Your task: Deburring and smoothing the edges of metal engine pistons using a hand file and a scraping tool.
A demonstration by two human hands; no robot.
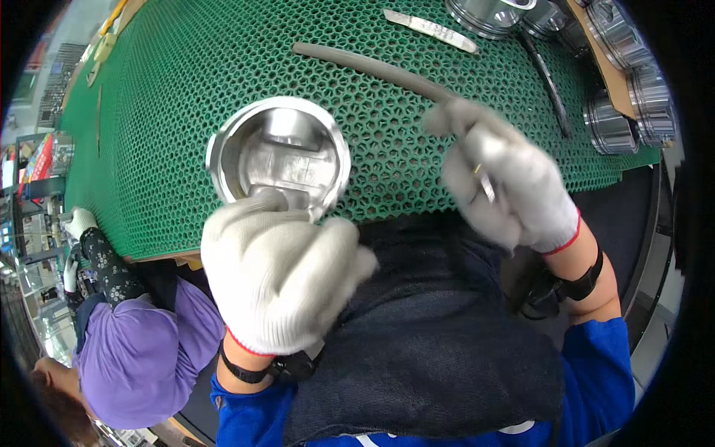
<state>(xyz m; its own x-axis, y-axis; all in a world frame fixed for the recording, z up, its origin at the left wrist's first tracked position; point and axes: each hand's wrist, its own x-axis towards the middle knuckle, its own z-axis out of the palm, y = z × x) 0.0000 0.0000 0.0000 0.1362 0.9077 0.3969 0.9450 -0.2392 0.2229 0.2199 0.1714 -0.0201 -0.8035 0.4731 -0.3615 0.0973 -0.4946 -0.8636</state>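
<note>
A silvery metal piston (337, 141) sits on the green mat with its hollow side up, showing the pin bosses within. My left hand (279, 272), in a white knitted glove, is closed on its near rim, the fingertips reaching inside. My right hand (510, 179), gloved alike and smeared by motion, is curled around a slim shiny metal piece (486, 185) with a yellowish end; most of it is hidden. A long grey-brown rod (372, 65) slants across the mat, and its near end runs to the right hand's fingers. Whether they touch it, I cannot tell.
A white-handled flat blade (432, 30) lies at the back of the mat (171, 97). More pistons (491, 15) stand at the far right, some by a cardboard divider (607, 59). A dark thin bar (547, 82) lies near them. At left, a person in purple (138, 357) works.
</note>
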